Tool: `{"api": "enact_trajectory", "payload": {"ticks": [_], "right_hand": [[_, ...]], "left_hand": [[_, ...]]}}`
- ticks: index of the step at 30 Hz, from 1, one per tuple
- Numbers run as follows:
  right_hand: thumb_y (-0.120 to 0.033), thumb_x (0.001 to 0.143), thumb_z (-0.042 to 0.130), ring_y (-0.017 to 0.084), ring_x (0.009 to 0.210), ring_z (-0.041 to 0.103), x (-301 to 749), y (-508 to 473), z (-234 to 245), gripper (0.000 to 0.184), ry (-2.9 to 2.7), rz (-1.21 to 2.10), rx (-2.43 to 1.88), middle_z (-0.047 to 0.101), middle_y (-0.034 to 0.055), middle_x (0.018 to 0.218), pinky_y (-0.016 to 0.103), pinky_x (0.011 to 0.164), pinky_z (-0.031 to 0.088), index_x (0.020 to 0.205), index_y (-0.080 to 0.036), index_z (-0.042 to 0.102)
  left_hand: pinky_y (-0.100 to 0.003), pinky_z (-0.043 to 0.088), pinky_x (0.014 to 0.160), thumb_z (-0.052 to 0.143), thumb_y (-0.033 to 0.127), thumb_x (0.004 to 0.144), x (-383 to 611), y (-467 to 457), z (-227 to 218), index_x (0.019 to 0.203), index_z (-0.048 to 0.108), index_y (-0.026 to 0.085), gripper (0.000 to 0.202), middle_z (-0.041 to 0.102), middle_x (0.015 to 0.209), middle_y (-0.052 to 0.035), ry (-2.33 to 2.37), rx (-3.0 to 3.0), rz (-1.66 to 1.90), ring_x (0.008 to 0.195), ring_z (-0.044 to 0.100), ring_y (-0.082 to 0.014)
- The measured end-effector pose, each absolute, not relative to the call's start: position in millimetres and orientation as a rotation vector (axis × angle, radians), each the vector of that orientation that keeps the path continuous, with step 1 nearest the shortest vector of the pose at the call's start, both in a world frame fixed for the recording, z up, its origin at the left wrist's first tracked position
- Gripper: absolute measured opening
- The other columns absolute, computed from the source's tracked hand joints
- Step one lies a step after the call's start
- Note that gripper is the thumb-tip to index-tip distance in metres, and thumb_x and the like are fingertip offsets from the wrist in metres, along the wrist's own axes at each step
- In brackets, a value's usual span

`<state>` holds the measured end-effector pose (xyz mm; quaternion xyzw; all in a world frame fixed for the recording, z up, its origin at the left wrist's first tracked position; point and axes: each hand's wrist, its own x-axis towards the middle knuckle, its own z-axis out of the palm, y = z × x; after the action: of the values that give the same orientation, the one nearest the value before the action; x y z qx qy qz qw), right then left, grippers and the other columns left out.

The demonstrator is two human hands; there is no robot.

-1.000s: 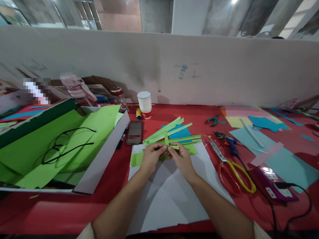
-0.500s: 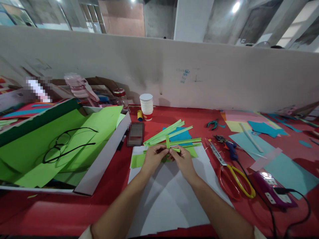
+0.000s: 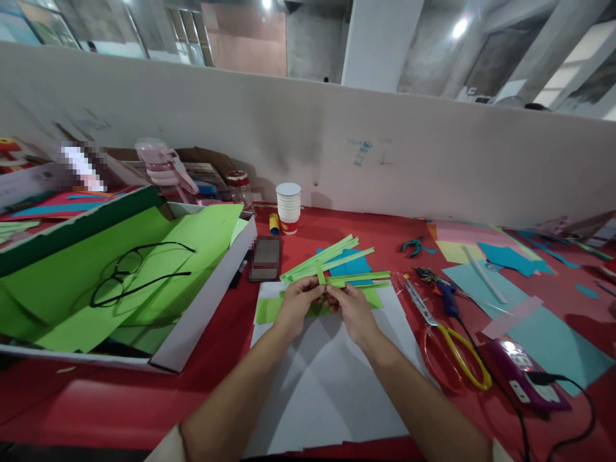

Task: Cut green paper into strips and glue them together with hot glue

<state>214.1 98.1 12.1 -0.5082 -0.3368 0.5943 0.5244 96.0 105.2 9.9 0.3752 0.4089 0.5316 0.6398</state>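
Both hands meet over the top of a stack of white paper (image 3: 327,385). My left hand (image 3: 299,301) is closed, thumb and fingertips pinching a narrow green paper strip (image 3: 320,272) that sticks up between the hands. My right hand (image 3: 353,307) pinches the same strip from the other side, its thumb close to the left one. Fingers hide the strip's lower part. Under and behind the hands lies a wider green paper piece (image 3: 268,310). Several loose green strips (image 3: 332,253) fan out just beyond, partly over a blue paper piece (image 3: 353,263).
At left, a box (image 3: 205,298) holds green sheets and eyeglasses (image 3: 118,282). Paper cups (image 3: 289,208) and a dark phone-like object (image 3: 265,258) stand behind. To the right lie scissors (image 3: 436,327), a glue gun (image 3: 447,292), pliers (image 3: 412,246) and a purple device with a cable (image 3: 524,375).
The upright green strip now leans slightly left, and the end that stuck out over the right fingers no longer shows. Both hands stay together at the same place; the view has shifted slightly.
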Motion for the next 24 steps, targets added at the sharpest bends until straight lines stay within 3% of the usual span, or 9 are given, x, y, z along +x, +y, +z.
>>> {"api": "enact_trajectory", "payload": {"ticks": [6, 13, 19, 24], "right_hand": [[-0.041, 0.056, 0.077, 0.013, 0.053, 0.055, 212.3, 104.4, 16.4, 0.029, -0.797, 1.367, -1.329, 0.062, -0.0008, 0.055, 0.024, 0.049, 0.033, 0.06, -0.018, 0.061], [-0.049, 0.071, 0.067, 0.011, 0.049, 0.047, 214.8, 99.6, 2.1, 0.033, -0.995, 1.189, -1.242, 0.057, -0.0038, 0.053, 0.025, 0.049, 0.033, 0.061, -0.02, 0.055], [-0.053, 0.079, 0.058, 0.013, 0.051, 0.05, 213.2, 97.0, -3.6, 0.034, -1.062, 1.206, -1.249, 0.057, -0.0029, 0.056, 0.025, 0.052, 0.038, 0.066, -0.021, 0.054], [-0.052, 0.082, 0.052, 0.014, 0.052, 0.05, 212.3, 95.5, -2.7, 0.034, -1.094, 1.143, -1.297, 0.056, -0.0025, 0.056, 0.026, 0.052, 0.039, 0.066, -0.022, 0.053]], "left_hand": [[-0.022, 0.038, 0.055, 0.077, 0.025, 0.055, 95.4, 110.1, 12.6, 0.059, 0.058, 0.016, 0.021, 0.055, 0.055, 0.0036, 0.898, 0.73, 1.187, 0.052, 0.05, -0.0087], [-0.022, 0.037, 0.055, 0.077, 0.025, 0.058, 93.0, 106.7, 18.3, 0.062, 0.06, 0.015, 0.02, 0.056, 0.056, 0.0032, 0.866, 0.808, 1.14, 0.053, 0.051, -0.0085], [-0.022, 0.035, 0.052, 0.076, 0.022, 0.059, 93.2, 102.1, 17.5, 0.062, 0.057, 0.016, 0.021, 0.053, 0.055, 0.0046, 0.911, 0.82, 1.231, 0.05, 0.048, -0.0076], [-0.021, 0.035, 0.05, 0.077, 0.02, 0.057, 95.1, 101.8, 18.4, 0.075, 0.059, 0.017, 0.025, 0.056, 0.059, 0.0042, 0.881, 0.799, 1.205, 0.05, 0.048, -0.0079]]}}
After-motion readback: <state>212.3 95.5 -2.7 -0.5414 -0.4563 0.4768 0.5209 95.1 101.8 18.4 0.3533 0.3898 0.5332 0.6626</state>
